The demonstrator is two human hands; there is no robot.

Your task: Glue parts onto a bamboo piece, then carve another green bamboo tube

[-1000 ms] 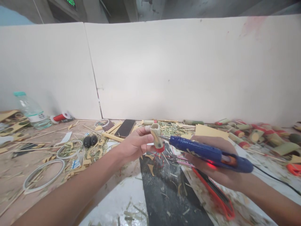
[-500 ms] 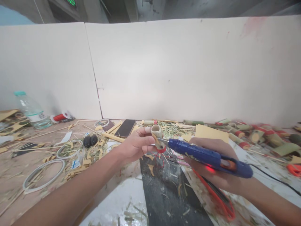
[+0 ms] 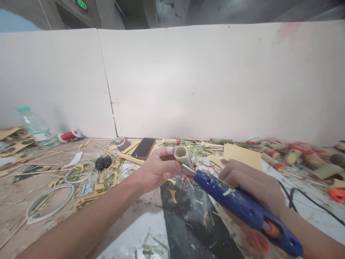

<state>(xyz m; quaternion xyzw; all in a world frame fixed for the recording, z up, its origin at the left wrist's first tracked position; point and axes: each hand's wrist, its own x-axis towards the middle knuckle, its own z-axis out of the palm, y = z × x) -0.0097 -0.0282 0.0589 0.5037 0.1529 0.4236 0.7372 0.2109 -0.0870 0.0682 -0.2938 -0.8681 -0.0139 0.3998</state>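
**Glue gun (image 3: 237, 205) tipped against tube (image 3: 183, 155)**

Since the earlier frame the glue gun has been swung from level to steep. Its rear is dropped toward the near edge of the desk (image 3: 129, 230), and its nozzle is kept at the tube's side. The tube is clamped in the left hand (image 3: 156, 169) above the desk's middle; the glue gun is gripped by the right hand (image 3: 253, 183). The tube is judged light, stiff and smooth, best pinched clear of hot glue.

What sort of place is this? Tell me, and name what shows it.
Probably a craft workbench for bamboo handiwork. The left hand holds a short bamboo tube while the right hand puts a blue glue gun to it; cut bamboo pieces and shavings litter the table below a white partition.
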